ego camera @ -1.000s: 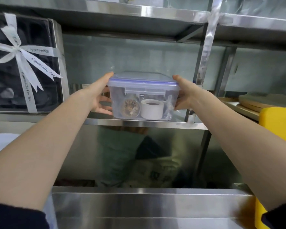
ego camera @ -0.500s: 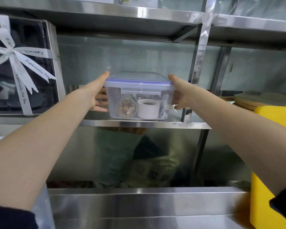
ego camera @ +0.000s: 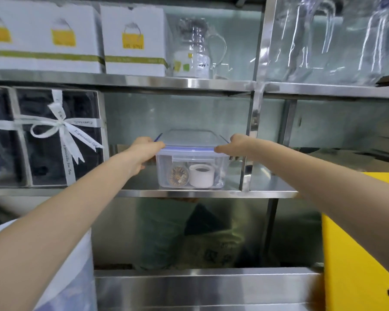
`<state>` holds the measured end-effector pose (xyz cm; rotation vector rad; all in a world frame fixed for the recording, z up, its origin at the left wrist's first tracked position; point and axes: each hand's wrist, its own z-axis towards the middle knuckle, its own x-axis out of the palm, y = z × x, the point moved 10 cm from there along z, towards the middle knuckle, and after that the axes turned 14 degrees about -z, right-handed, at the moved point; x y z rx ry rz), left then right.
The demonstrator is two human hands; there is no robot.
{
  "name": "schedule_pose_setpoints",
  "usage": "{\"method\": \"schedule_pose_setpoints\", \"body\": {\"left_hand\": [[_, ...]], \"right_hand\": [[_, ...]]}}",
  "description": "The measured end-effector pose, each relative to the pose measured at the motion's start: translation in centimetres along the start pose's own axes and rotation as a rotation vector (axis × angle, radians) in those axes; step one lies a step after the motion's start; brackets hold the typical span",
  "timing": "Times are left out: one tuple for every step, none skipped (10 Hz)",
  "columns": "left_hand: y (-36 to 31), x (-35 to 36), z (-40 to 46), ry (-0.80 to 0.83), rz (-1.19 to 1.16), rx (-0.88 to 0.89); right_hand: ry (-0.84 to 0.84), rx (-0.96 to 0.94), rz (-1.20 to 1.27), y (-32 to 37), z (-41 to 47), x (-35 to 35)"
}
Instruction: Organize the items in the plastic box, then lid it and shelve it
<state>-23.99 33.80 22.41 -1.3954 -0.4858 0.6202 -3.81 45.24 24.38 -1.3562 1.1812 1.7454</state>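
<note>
The plastic box (ego camera: pixel 190 173) is clear-walled, with a clear lid (ego camera: pixel 190 140) edged in blue seated on top and a clasp flap folded down its front. Through the wall show a white roll of tape (ego camera: pixel 201 175) and, left of it, a round brownish item (ego camera: pixel 178 176), side by side on the bottom. The box stands on the steel shelf (ego camera: pixel 189 193) at the centre of the frame, close to the front edge, just left of the shelf's upright post (ego camera: pixel 249 142).

Both bare arms reach up from the lower corners of the frame. The left hand (ego camera: pixel 144 151) holds the box's left end, its grip closed with the thumb over the lid rim and the fingers curled below. The right hand (ego camera: pixel 238 145) grips the right end likewise, its thumb lying along the rim.
</note>
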Motion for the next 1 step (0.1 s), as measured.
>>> {"method": "schedule_pose_setpoints", "body": {"left_hand": [[-3.77, -0.83, -3.28, -0.068, 0.087, 0.078]], "right_hand": [[-0.07, -0.031, -0.125, 1.17, -3.79, -4.66]]}}
